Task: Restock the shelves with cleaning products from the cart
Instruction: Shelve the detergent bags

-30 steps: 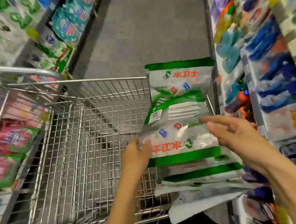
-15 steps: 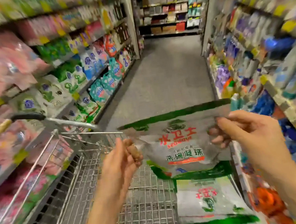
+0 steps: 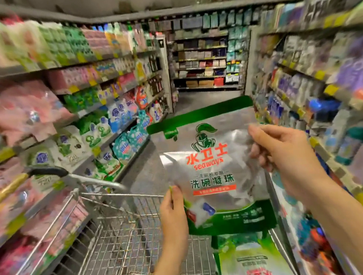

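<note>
While I hold silver-and-green plastic detergent pouch [image 3: 213, 174] upright above grey metal wire cart [image 3: 120, 244], left hand [image 3: 173, 214] pinches lower edge, right hand [image 3: 284, 149] grips side; slick film may slip, pouch drops.

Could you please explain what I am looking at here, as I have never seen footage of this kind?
There is no machine here. A person wears a wide-angle camera on the head, looking forward and down, so you see their own two bare hands. The left hand pinches the lower left edge of a silver-and-green pouch, and the right hand grips its right side, holding it upright over a wire cart. Below, a second pouch lies in the cart. Stocked shop shelves line both sides.
</note>
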`<state>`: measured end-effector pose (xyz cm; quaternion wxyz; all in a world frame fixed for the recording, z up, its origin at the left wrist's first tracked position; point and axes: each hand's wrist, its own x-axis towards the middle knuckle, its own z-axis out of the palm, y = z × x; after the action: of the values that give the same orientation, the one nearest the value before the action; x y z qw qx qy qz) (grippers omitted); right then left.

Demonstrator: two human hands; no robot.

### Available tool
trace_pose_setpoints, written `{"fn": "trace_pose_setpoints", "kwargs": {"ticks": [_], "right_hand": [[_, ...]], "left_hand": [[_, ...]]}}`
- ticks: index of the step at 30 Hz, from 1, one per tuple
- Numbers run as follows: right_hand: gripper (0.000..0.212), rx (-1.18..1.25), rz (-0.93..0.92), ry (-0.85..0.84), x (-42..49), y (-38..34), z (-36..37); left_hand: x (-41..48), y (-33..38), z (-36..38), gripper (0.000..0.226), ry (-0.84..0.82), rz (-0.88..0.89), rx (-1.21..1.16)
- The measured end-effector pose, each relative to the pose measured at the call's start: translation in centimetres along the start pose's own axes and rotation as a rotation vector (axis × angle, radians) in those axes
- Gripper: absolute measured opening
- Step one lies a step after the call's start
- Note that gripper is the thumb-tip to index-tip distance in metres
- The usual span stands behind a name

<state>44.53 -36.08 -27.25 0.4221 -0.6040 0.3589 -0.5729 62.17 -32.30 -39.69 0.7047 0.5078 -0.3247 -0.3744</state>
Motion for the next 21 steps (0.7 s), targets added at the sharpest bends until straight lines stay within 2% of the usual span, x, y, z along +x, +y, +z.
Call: {"fn": "trace_pose_setpoints", "kwargs": {"ticks": [2,4,5,6,7,10,13,16,18,21], "right_hand": [[0.010,-0.129,-0.021,0.026,-0.5,0.8,-1.5],[0.031,-0.320,0.043,0.042,-2.1,2.4,-2.6],[0.032,-0.375,0.088,0.013,-3.4,3.4,-2.8],[0.023,-0.384,0.137,-0.012,-4.5,4.3,-2.8],[0.017,-0.335,0.204,-0.021,-5.9,5.1,-2.6],[0.043,-0.081,0.393,0.128,-7.8,5.7,-2.1],[0.022,-0.184,0.239,0.361,-10.0,3.5,-2.0],[0.020,-0.236,0.186,0.425,-13.3,2.1,-2.6],[0.019,-0.257,0.165,0.535,-15.6,0.5,-3.4],[0.038,-0.305,0.076,0.747,-19.4,-1.6,-5.0]], "left_hand": [[-0.1,0.7,0.1,0.033,0.111,0.029,-0.009],[-0.4,1.6,0.0,0.033,0.124,-0.028,-0.084],[-0.6,2.0,0.0,0.034,0.110,-0.059,-0.117],[-0.8,2.5,-0.1,0.034,0.088,-0.078,-0.132],[-1.1,2.9,-0.1,0.034,0.059,-0.083,-0.118],[-2.6,4.1,0.5,0.040,-0.044,-0.061,-0.026],[-4.5,5.0,1.2,0.039,-0.143,-0.122,0.019],[-5.5,4.8,1.8,0.031,-0.230,-0.132,0.040],[-6.2,5.1,2.6,0.026,-0.306,-0.098,0.083],[-8.1,5.5,4.5,0.021,-0.476,-0.048,0.087]]}}
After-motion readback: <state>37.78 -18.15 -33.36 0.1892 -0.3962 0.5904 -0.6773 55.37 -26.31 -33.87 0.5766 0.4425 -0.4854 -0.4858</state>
